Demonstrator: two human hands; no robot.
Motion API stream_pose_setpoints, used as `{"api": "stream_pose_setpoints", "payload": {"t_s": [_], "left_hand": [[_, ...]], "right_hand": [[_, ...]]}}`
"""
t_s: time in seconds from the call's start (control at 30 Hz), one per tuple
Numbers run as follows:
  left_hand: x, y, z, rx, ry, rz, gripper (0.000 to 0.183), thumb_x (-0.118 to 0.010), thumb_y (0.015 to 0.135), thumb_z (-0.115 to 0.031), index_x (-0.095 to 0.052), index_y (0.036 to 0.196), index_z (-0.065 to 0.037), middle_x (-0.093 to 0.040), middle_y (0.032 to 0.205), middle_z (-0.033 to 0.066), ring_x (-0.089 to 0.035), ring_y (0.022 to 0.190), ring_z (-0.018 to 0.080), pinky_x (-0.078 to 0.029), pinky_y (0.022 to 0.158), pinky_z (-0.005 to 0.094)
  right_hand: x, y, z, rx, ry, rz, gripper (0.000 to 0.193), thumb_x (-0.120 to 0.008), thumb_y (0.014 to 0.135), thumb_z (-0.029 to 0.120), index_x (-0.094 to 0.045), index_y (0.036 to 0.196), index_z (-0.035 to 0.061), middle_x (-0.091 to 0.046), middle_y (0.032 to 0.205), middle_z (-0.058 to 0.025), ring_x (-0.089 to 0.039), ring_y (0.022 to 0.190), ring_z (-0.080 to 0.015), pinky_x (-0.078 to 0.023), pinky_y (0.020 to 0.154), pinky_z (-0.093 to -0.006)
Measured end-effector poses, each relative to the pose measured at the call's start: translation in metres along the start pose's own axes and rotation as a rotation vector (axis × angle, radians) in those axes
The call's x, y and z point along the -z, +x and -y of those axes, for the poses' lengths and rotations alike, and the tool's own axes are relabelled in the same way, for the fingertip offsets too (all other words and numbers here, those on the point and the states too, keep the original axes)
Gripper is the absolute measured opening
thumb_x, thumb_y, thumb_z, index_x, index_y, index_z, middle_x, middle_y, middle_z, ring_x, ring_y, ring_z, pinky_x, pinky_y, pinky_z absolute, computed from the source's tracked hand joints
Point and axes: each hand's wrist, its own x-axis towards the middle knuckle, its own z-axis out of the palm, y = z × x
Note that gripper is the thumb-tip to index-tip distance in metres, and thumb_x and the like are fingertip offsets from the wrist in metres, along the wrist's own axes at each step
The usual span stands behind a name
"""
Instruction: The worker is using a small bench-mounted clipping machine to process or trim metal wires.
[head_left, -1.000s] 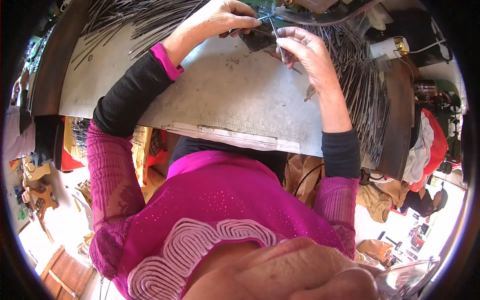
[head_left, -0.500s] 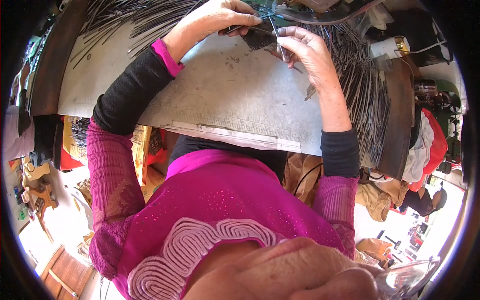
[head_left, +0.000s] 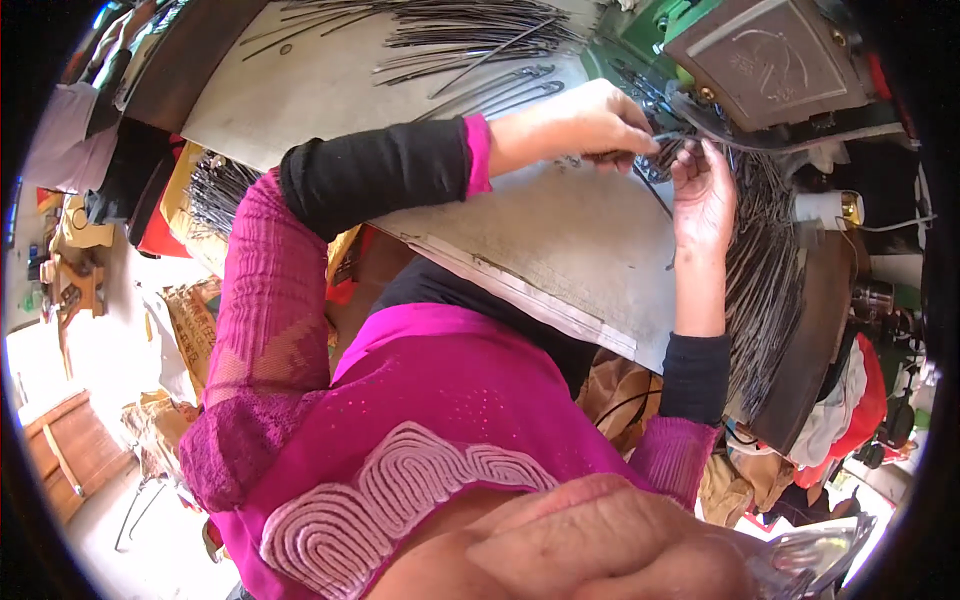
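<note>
My left hand (head_left: 602, 122) reaches to the front of a green machine, its fingers pinched together. Something dark shows beneath these fingers, too hidden to name. Close by on the right, my right hand (head_left: 703, 198) is raised with its palm partly showing and its fingers curled in toward the machine. What those fingertips grip, if anything, cannot be made out. A thin dark metal rod (head_left: 653, 190) slants over the worktable (head_left: 560, 240) between the two hands.
Bundles of thin dark metal rods lie at the table's far side (head_left: 470, 40) and along its right side (head_left: 765, 290). The green machine's grey cover plate (head_left: 770, 60) rises just beyond my hands. A white cylindrical fitting (head_left: 825, 208) with a cord is at the right.
My view has turned, so the table appears tilted and the machine is more visible. Both hands have shifted toward the machine. The metal piece upright in my right hand no longer shows there.
</note>
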Motion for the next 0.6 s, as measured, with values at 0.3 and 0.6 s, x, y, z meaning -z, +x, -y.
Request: {"api": "stream_pose_setpoints", "payload": {"t_s": [0.3, 0.6], "left_hand": [[0.047, 0.003, 0.012, -0.382, 0.919, -0.341, 0.027, -0.058, 0.081, -0.027, -0.065, 0.093, -0.005, -0.065, 0.076, 0.0111, -0.062, 0.064, 0.0263, -0.049, 0.062, 0.0324], [0.109, 0.005, 0.014, -0.222, 1.225, -0.708, 0.025, -0.057, 0.079, -0.03, -0.064, 0.097, -0.013, -0.063, 0.089, 0.0116, -0.06, 0.081, 0.032, -0.049, 0.071, 0.0409]], "right_hand": [[-0.002, -0.001, 0.0, -0.023, -0.034, 0.044, 0.014, -0.055, 0.086, 0.012, -0.058, 0.093, 0.0005, -0.061, 0.08, -0.008, -0.06, 0.071, -0.0143, -0.053, 0.059, -0.0255], [0.003, 0.002, -0.003, -0.045, -0.015, 0.051, 0.013, -0.057, 0.085, 0.012, -0.059, 0.093, 0.0026, -0.062, 0.08, -0.0074, -0.061, 0.071, -0.0144, -0.053, 0.06, -0.0271]]}}
